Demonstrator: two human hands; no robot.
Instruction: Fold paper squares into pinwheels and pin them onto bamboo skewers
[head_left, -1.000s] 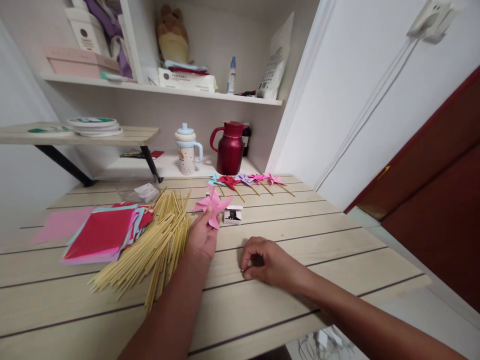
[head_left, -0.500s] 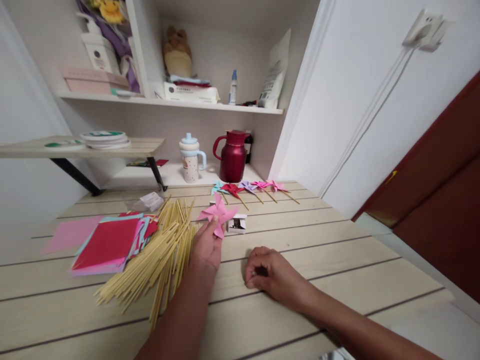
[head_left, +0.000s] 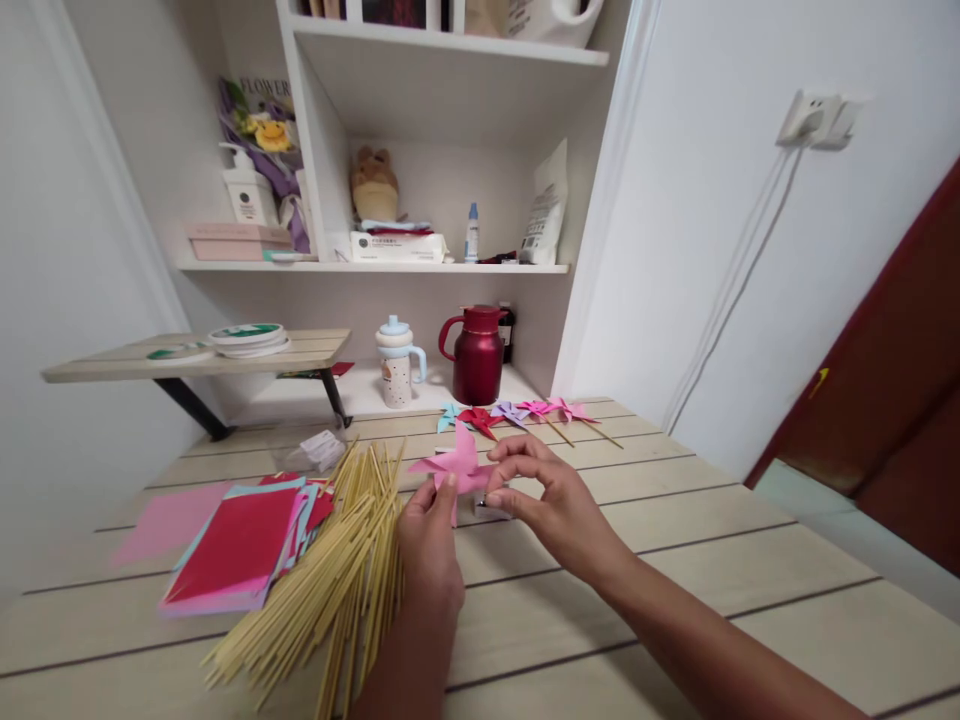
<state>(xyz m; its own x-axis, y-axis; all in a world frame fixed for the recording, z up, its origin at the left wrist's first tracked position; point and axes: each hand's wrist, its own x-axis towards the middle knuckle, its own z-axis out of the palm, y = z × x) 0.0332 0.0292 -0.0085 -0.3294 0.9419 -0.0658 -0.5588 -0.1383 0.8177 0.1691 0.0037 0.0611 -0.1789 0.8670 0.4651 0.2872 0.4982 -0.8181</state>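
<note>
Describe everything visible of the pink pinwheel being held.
The pink pinwheel looks like folded paper, with pointed blades spreading from its middle, one pointing up and one left. The left hand holds it above the table, thumb on its near side. The right hand has its fingertips at its right edge; touch is unclear. No stick shows on it.

- A home, most likely; which room it is, I cannot tell.
- White shelves (head_left: 435, 267) hold personal odds and ends: a brown plush toy (head_left: 375, 188), a white pump bottle (head_left: 250, 197), a pink box (head_left: 238, 242).
- Below them stand a spotted cup (head_left: 396, 380) with a blue handle and a red jug (head_left: 480, 362) (household drinkware, by its look).
- A plain white wall (head_left: 675, 220) carries a socket (head_left: 808, 118); a dark red door (head_left: 900, 430) is at the right.
</note>
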